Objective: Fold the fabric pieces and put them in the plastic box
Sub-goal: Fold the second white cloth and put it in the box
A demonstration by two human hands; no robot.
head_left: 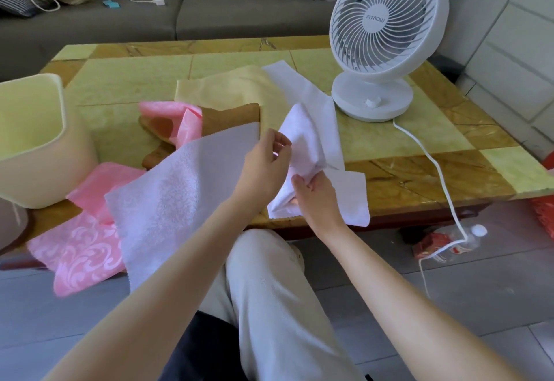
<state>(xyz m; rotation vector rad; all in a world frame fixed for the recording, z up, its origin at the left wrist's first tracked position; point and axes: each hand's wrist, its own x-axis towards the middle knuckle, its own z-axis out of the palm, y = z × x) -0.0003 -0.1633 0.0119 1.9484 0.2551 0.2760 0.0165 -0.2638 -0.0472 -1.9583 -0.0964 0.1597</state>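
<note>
My right hand (314, 197) grips a bunched white cloth (302, 140) from below, just above the table's near edge. My left hand (266, 161) pinches the same cloth at its left side. A larger pale lilac-white fabric (177, 188) drapes over the front edge to the left of my hands. Pink patterned fabric (84, 248) hangs off the edge below it, and another pink piece (177, 116) lies crumpled further back on a brown piece (230, 116). A yellow fabric (233, 86) lies spread behind. The cream plastic box (45, 152) stands at the table's left, with nothing visible inside.
A white desk fan (386, 35) stands at the right on the yellow-tiled table (419, 146); its cord (440, 182) trails off the front edge to the floor. A flat white piece (350, 197) lies under my hands. A grey sofa (209, 11) is behind. My knee (263, 275) is below.
</note>
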